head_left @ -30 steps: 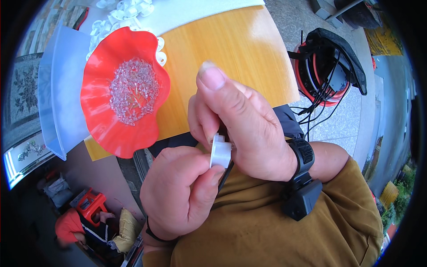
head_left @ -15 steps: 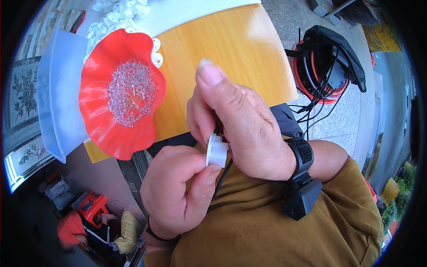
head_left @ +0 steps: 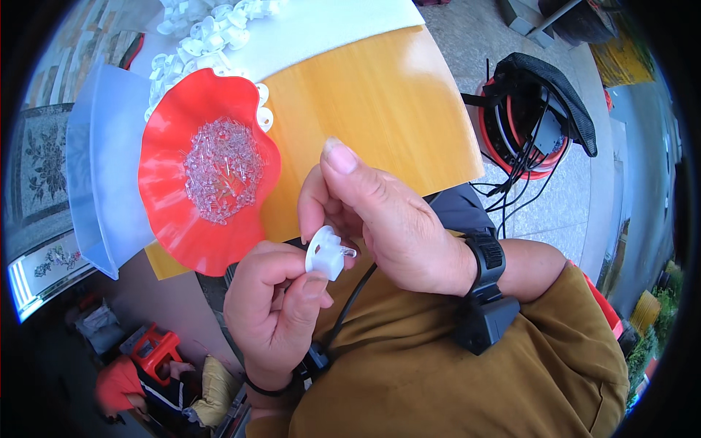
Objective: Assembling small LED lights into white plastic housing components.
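The wood-coloured tabletop (head_left: 372, 95) spread out ahead of my hands, with a white sheet (head_left: 336, 25) across its far part. Well to the left of both hands stood a translucent bluish box (head_left: 95, 182). On the floor beyond my right hand sat a red-rimmed tub (head_left: 496, 150), with black cables (head_left: 506, 190) trailing from it on the side nearer me. Ahead and to the left of my left hand, just beside the box, lay the wavy-edged red bowl (head_left: 164, 175). Farther off, behind the bowl, white plastic parts (head_left: 215, 33) were heaped up.

My hands were close together in front of my body. My left hand (head_left: 274, 310) had the flanged white piece (head_left: 327, 263) pinched between thumb and finger. My right hand (head_left: 398, 230) was just beside it, thumb raised and fingers curled; I cannot tell whether they touched it. Smallest were the clear bits (head_left: 223, 168) piled in the bowl, and one clear loop (head_left: 350, 252) poking from the white piece toward my right hand.
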`<state>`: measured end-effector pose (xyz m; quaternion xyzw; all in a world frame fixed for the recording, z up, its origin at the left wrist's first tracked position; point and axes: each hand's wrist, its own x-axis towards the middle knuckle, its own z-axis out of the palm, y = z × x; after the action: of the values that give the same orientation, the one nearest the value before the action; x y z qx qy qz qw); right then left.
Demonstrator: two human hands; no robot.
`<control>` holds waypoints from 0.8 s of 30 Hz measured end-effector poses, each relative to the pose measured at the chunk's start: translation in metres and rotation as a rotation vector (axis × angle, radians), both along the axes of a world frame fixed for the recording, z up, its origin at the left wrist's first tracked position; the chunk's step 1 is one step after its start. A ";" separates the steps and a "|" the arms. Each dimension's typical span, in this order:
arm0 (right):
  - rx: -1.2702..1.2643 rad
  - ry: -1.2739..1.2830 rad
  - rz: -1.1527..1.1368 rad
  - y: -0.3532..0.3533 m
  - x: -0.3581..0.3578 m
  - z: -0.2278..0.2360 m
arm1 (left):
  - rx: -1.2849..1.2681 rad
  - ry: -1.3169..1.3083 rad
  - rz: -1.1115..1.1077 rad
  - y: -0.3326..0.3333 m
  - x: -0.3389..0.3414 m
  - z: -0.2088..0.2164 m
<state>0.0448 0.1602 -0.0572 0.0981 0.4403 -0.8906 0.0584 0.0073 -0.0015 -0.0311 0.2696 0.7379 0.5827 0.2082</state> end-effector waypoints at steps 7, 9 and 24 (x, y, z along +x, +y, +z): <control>-0.079 0.159 0.208 0.005 0.008 -0.008 | 0.091 -0.015 0.082 -0.011 0.000 -0.003; -0.161 0.168 0.234 0.007 0.011 -0.006 | 0.102 -0.005 0.073 -0.012 -0.001 -0.003; -0.352 0.323 0.218 -0.001 0.032 -0.003 | 0.148 0.088 0.085 -0.011 0.019 0.010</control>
<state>0.0772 0.1589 -0.0603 -0.1050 0.2900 -0.9461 0.0991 0.0259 -0.0121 -0.0215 0.2780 0.7121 0.6314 0.1303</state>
